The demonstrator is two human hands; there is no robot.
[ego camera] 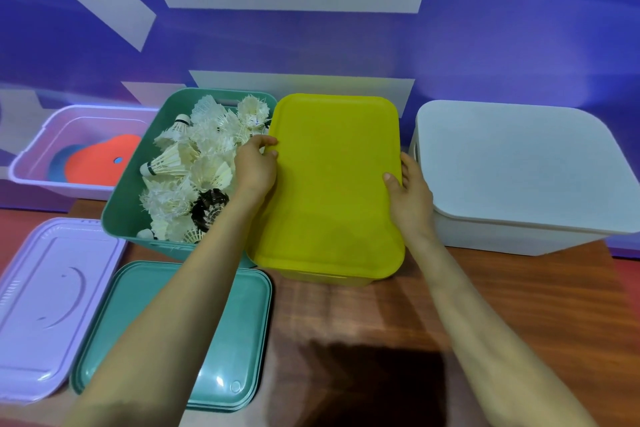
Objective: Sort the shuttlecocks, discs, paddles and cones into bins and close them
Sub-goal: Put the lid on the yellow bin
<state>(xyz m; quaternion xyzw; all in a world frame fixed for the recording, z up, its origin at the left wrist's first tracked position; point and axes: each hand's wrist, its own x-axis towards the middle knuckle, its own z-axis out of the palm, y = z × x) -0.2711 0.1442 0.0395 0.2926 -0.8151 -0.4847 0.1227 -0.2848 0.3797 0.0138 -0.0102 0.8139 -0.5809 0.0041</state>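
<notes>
Centrally, from the head view, a smooth, round-cornered yellow lid (329, 184) sits on the yellow bin (329, 279). The left hand (254, 168) curls its fingers over the lid's left edge; the right hand (412, 194) grips the right edge, thumb on top. Just left, the open green bin (128, 198) holds feathery white shuttlecocks (194, 163). The glossy green lid (242, 340) and ridged lilac lid (45, 305) lie flat on the wooden table (519, 288). The translucent lilac bin (34, 152) holds an orange disc (100, 163). A matte white bin (512, 163) stands lidded on the right.
</notes>
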